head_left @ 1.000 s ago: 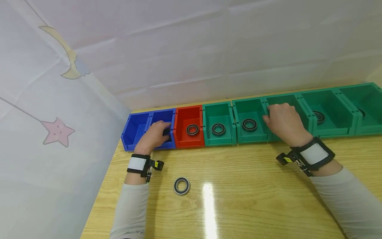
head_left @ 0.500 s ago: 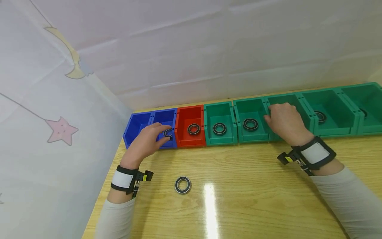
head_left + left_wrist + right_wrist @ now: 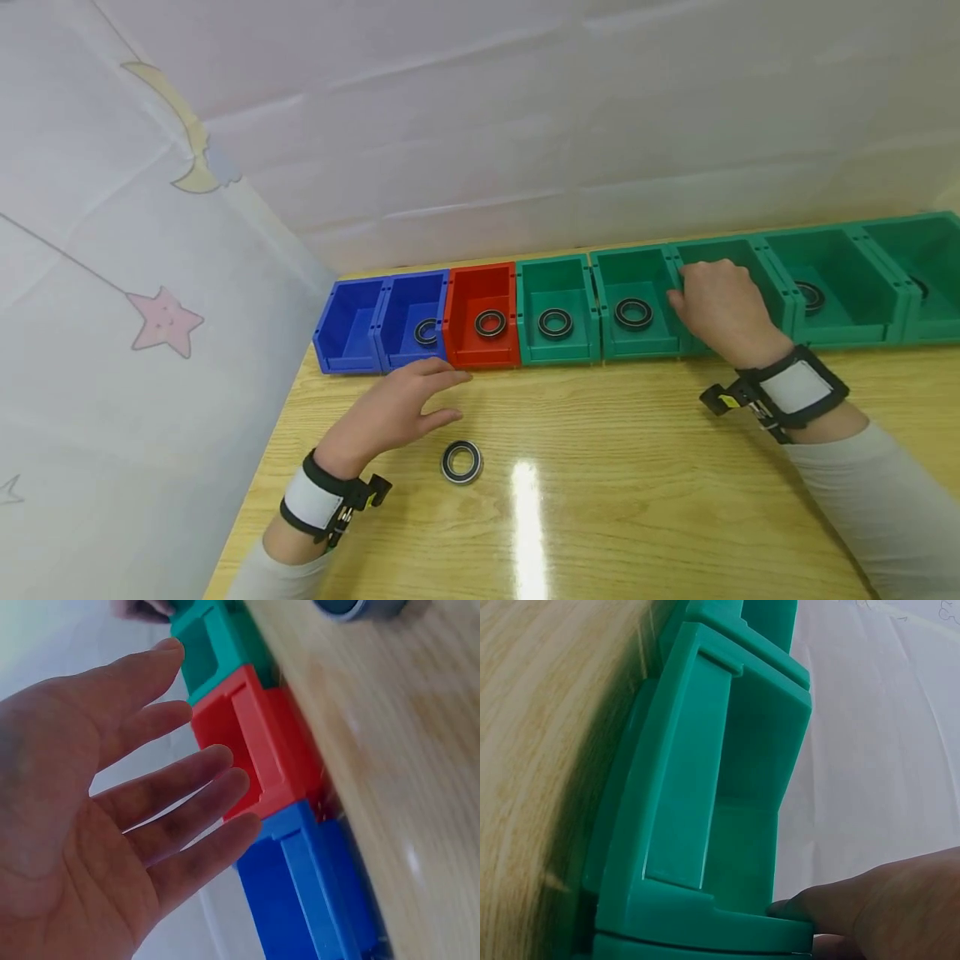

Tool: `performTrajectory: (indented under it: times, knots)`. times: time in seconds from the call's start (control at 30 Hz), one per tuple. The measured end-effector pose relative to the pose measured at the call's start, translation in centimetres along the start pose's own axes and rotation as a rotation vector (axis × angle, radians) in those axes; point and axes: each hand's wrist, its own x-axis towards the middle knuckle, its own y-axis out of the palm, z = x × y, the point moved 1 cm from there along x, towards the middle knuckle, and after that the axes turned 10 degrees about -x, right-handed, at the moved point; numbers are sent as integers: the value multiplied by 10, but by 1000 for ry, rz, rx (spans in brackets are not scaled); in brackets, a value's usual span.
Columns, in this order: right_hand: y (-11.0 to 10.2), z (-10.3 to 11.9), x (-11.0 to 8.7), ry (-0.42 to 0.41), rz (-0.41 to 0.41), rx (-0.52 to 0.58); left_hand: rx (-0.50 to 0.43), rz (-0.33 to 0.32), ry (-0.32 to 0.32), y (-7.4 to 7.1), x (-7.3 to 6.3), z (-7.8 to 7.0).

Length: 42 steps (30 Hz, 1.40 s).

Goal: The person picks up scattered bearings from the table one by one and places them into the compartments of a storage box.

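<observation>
My left hand [image 3: 390,410] hovers over the wooden table with fingers spread and nothing held. Just right of its wrist, below the thumb, a bearing [image 3: 461,447] lies flat on the table. The left wrist view shows the bare palm [image 3: 67,817] and apart fingers. My right hand [image 3: 723,310] stays at the row of green bins, over the side wall of one green bin [image 3: 637,342]. In the right wrist view, its thumb [image 3: 784,907] lies over that bin's wall, with other fingers partly hidden beyond the edge.
Along the wall runs a row of bins: two blue bins [image 3: 348,365], a red bin [image 3: 480,358] and several green ones. Single bearings lie in the right blue, red and several green bins, such as this bearing [image 3: 555,323]. A papered wall [image 3: 465,125] rises behind.
My left hand has come out of the right blue bin, leaving a bearing there, and moved toward the table's bearing with fingers opening. The right hand holds its place.
</observation>
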Motion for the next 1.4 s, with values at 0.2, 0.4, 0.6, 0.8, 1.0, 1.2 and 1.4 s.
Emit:
performTrajectory:
  times: [0.2, 0.4, 0.6, 0.8, 1.0, 1.2, 1.4]
  knots:
    - [1, 0, 0, -3, 9, -2, 13, 68, 20, 15, -5, -13]
    - [0, -1, 0, -7, -5, -10, 9, 120, 38, 25, -10, -24]
    - [0, -1, -1, -11, -16, -1, 6, 173, 7, 34, -14, -29]
    - [1, -1, 0, -20, -21, -5, 10, 209, -16, 43, -16, -32]
    - [1, -1, 0, -17, -24, -11, 8, 220, -19, 47, -17, -33]
    - [1, -1, 0, -10, -13, -6, 10, 224, -23, 48, -18, -32]
    - [2, -2, 0, -19, -23, -11, 6, 225, -29, 49, -19, -31]
